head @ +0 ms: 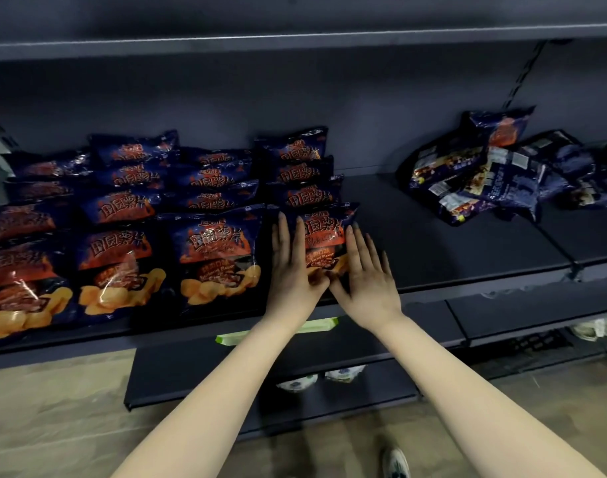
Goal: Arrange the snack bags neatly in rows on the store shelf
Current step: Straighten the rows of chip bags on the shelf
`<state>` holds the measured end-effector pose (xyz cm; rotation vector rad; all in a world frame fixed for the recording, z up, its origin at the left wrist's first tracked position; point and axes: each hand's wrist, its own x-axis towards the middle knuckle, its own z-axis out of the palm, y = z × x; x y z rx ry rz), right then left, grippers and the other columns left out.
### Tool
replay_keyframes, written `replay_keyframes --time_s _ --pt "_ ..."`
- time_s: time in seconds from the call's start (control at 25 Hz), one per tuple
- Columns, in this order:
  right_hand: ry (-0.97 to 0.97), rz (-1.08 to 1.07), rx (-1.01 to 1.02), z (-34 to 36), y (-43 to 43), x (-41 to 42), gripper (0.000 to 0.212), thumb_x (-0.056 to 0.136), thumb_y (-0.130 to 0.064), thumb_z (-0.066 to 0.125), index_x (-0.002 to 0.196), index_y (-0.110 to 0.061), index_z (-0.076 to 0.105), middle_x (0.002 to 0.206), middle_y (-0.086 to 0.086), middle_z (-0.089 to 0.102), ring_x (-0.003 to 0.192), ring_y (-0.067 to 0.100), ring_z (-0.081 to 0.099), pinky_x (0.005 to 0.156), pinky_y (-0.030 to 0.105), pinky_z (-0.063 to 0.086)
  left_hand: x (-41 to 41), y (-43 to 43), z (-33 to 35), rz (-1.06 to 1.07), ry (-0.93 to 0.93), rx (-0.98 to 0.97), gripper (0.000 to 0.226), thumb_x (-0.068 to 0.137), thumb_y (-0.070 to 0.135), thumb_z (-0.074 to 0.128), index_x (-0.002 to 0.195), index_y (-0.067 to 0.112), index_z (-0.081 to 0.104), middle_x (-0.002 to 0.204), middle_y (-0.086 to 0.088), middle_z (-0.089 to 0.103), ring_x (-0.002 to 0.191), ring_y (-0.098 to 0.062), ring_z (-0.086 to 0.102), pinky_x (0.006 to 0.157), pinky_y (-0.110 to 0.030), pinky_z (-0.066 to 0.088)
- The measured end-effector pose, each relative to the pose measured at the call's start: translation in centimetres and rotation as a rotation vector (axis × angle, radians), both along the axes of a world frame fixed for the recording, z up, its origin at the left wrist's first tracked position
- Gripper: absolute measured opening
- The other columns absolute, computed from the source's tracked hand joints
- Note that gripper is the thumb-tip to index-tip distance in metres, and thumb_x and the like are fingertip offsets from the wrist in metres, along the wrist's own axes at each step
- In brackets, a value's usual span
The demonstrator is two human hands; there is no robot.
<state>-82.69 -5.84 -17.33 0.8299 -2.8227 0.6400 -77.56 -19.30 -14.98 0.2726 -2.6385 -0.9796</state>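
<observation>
Dark blue chip bags with red and orange print lie in several rows on the left half of the dark shelf (433, 243). The front bag of the rightmost row (324, 238) lies under both my hands. My left hand (293, 267) rests flat on its left side, fingers straight. My right hand (366, 274) rests flat on its right side, fingers spread. The thumbs meet near the bag's lower edge. A loose heap of dark blue bags (495, 174) lies unsorted at the shelf's right.
Another shelf board (295, 39) hangs overhead. A lower shelf (260, 377) juts out below, with a green package (316, 327) on its edge and white packs beneath. My shoe (395, 464) stands on the tan floor.
</observation>
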Motion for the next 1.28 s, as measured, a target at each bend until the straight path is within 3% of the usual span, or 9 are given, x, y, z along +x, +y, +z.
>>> replay_keyframes --time_s 0.4,0.64,0.8,0.96,1.28 --pt "0.012 -0.027 -0.026 -0.3 -0.2 -0.1 0.079 0.086 -0.061 0.026 0.149 -0.026 -0.006 0.159 -0.003 0.001 0.146 0.022 0.006 0.118 0.046 0.011 0.0 -0.2 -0.1 -0.021 0.017 0.003 0.100 0.082 0.021 0.067 0.141 0.032 -0.013 0.146 0.010 -0.030 0.137 -0.012 -0.025 0.113 -0.034 -0.004" --pt "-0.047 0.004 -0.075 -0.1 0.1 0.1 0.079 0.085 -0.057 0.022 0.148 -0.024 -0.011 0.159 -0.002 -0.006 0.146 0.016 -0.003 0.119 0.045 0.007 0.2 0.8 0.4 0.061 0.012 -0.154 0.101 0.083 0.019 0.067 0.145 0.021 -0.013 0.148 -0.004 -0.030 0.138 -0.021 -0.024 0.112 -0.036 -0.011" --pt "-0.180 0.075 -0.359 0.6 0.7 0.0 0.071 0.084 -0.047 0.023 0.144 -0.033 -0.013 0.155 -0.011 -0.015 0.145 0.008 -0.008 0.119 0.047 0.003 -0.2 2.8 1.5 0.028 0.174 -0.261 0.092 0.081 0.004 0.061 0.148 0.014 -0.002 0.153 -0.012 -0.020 0.142 -0.022 -0.017 0.114 -0.040 -0.006" --pt "-0.242 0.122 -0.576 2.1 3.2 -1.6 0.065 0.088 -0.045 0.031 0.140 -0.049 -0.006 0.152 -0.020 -0.014 0.145 0.010 -0.004 0.118 0.047 0.015 -2.4 5.0 3.4 -0.030 0.239 -0.246 0.090 0.081 -0.002 0.055 0.148 0.023 0.001 0.154 -0.006 -0.020 0.143 -0.016 -0.016 0.116 -0.041 0.001" --pt "-0.067 0.025 -0.652 4.0 11.7 -7.3 0.059 0.092 -0.034 0.038 0.147 -0.025 0.018 0.157 -0.005 0.004 0.145 0.008 0.004 0.118 0.044 0.019 -8.6 12.0 4.1 -0.084 0.265 -0.245 0.088 0.082 0.005 0.056 0.146 0.030 0.003 0.155 -0.006 -0.015 0.143 -0.017 -0.011 0.115 -0.040 0.000"
